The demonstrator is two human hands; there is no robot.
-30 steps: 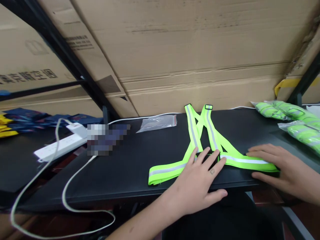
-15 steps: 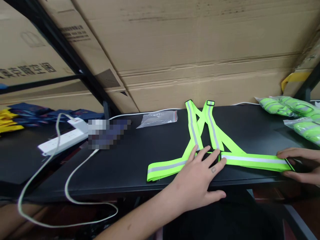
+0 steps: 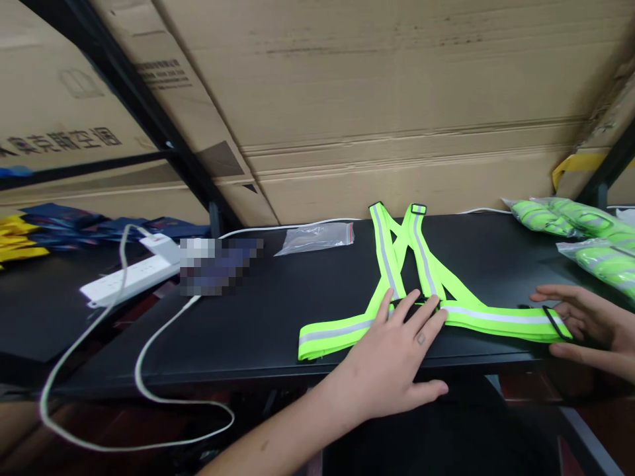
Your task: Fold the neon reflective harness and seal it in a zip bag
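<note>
A neon-green reflective vest (image 3: 464, 324) made of straps with silver stripes lies spread on a black table (image 3: 238, 344). Its two shoulder straps cross and point to the back wall, each with a black buckle at the top. My left hand (image 3: 397, 354) rests flat over the centre of the waist strap, fingers spread, partly hiding the black fastening there. At the strap's right end, beside a black slider buckle (image 3: 557, 322), my right hand (image 3: 595, 330) has its thumb and forefinger apart. The thumb is close to the strap's lower edge; whether it touches I cannot tell.
A clear zip bag (image 3: 317, 238) lies behind the vest. Bagged green vests (image 3: 610, 261) are piled at right. On the left are a white power strip (image 3: 131, 281), a looping white cable (image 3: 143, 370) and dark-blue packets (image 3: 64, 221). Cardboard (image 3: 397, 86) lines the back.
My right hand's fingers have opened away from the strap end, which now shows its buckle more fully. My left hand stays on the vest. The view has shifted slightly.
</note>
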